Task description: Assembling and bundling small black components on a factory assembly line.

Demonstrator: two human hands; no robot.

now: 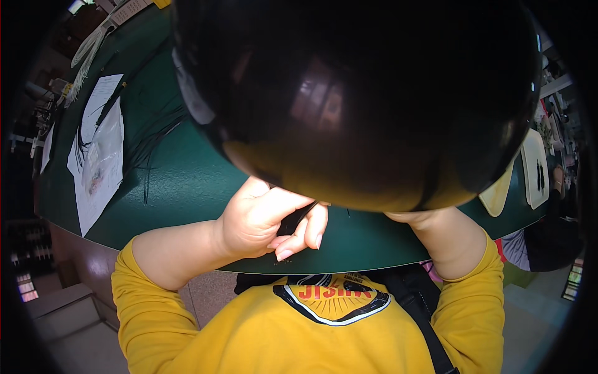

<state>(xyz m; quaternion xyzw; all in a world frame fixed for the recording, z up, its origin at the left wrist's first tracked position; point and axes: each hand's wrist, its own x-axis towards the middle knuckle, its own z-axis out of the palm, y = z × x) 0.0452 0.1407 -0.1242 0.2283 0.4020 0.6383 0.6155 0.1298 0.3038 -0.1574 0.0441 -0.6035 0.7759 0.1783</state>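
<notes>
A large glossy black dome (374,106), its kind not clear, hangs close in front of me and covers much of the work area. My left hand (271,218) is at its lower left edge, with fingers curled and closed. A thin black wire (304,215) runs between the thumb and fingers, and its far part disappears behind the dome. Of my right hand (408,216) only the part near the wrist shows under the dome's lower right edge. Its fingers, and anything in them, are hidden. Tiny dark bits (284,262) lie at the table's near edge below my left hand.
The green tabletop (180,187) curves around me. To the left, loose black wires (149,140) lie beside papers (93,199) and a clear plastic bag (103,159). At right stand a yellowish tray (498,190) and a white tray (536,171) with dark pieces. White cables (87,59) hang at far left.
</notes>
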